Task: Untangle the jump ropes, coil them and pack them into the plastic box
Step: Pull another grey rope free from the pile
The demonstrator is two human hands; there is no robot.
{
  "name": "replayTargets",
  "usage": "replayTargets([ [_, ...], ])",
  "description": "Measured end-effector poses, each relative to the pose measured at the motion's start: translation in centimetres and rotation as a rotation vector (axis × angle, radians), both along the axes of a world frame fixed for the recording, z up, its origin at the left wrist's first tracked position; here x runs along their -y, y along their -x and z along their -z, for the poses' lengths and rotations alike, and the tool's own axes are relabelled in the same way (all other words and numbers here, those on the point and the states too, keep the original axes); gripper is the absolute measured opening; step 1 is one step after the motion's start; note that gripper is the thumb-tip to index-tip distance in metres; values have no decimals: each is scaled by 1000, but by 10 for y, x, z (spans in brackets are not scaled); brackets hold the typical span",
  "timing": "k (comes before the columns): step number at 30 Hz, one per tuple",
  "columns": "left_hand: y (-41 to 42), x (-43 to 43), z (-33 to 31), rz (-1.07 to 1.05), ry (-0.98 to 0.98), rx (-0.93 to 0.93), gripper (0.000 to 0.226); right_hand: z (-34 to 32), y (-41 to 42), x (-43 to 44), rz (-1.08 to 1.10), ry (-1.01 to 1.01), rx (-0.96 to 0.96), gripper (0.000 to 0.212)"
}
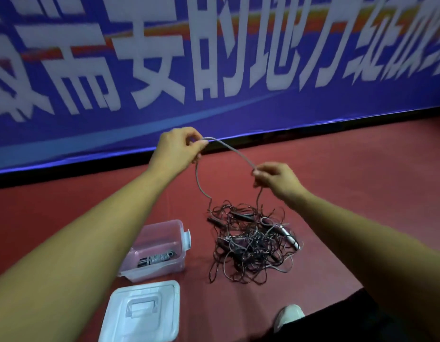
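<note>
A tangled heap of thin dark jump ropes (253, 245) with several handles lies on the red floor. One grey rope strand (232, 150) is lifted above the heap in an arch. My left hand (179, 148) pinches its upper end, and my right hand (275, 177) pinches it lower to the right. Both ends of the strand hang down into the heap. A clear plastic box (162, 235) stands open to the left of the heap, with one coiled rope (156, 258) inside.
The box's white lid (142, 314) lies flat on the floor in front of the box. A blue banner with large white characters (214, 58) runs along the wall behind. A white shoe (289, 315) and a dark trouser leg show at the lower right.
</note>
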State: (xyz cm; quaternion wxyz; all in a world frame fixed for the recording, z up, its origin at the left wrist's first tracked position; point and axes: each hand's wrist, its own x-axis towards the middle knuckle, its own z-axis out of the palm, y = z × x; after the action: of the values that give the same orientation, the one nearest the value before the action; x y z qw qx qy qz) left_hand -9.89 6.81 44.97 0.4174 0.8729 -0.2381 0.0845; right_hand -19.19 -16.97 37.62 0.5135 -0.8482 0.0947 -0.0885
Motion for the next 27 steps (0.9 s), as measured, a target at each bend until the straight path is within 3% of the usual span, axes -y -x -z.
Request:
replayTargets([
  [3, 2, -14, 1, -88, -55, 10, 11, -63, -1, -1, 83, -108, 170, 10],
  [6, 3, -21, 17, -51, -53, -133, 8, -125, 5, -14, 28, -91, 232, 17],
  [9, 14, -10, 25, 70, 250, -308, 18, -169, 10, -35, -37, -165, 229, 24],
  [12, 38, 9, 19, 245, 591, -458, 53, -200, 7, -60, -24, -374, 207, 13],
  [13, 47, 17, 19, 329, 607, -507, 56, -207, 6, -66, -14, -438, 190, 10],
  [15, 65, 30, 24, 507, 434, -580, 48, -218, 4, -77, -8, -549, 169, 9],
  [18, 76, 40, 40, 599, 117, -515, 26, -228, 1, -83, 22, -628, 201, 8],
  [20, 75, 38, 47, 516, 87, -471, 15, -225, -6, -76, 94, -590, 245, 10],
  [24, 68, 18, 42, 326, 407, -580, 18, -185, -15, -48, 107, -530, 210, 7],
  [27, 59, 4, 17, 262, 588, -556, 17, -136, -8, -44, 33, -551, -9, 39],
])
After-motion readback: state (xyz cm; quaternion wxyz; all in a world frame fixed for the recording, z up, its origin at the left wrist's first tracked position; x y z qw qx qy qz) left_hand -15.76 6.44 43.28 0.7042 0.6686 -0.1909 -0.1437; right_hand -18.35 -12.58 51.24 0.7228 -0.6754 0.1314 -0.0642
